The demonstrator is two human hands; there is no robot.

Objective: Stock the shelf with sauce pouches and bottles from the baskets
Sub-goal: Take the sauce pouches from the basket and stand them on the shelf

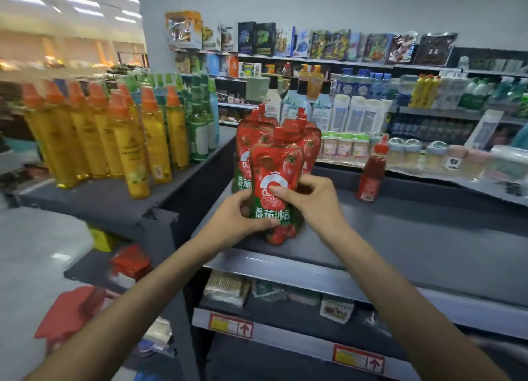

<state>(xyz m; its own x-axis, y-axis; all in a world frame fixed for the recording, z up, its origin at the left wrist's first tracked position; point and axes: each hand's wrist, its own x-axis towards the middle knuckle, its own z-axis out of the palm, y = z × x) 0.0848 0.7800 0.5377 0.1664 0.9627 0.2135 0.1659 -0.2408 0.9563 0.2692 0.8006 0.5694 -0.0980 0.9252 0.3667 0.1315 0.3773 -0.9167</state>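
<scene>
1. One dark grey shelf top ran from centre out to 3 o'clock.
2. Yellow bottles with orange caps stood packed together at 9 o'clock on the neighbouring shelf.
3. Red tomato-sauce pouches stood upright in a cluster on the shelf top, at 12 o'clock of the hands.
4. Front pouch stood upright near the shelf's front edge, touching the cluster.
5. Left hand gripped its lower left edge, fingers curled, thumb on the front.
6. Right hand pinched its right side, thumb pressed on the label.
7. Red sauce bottle stood alone at 3 o'clock of the pouches, apart.
</scene>
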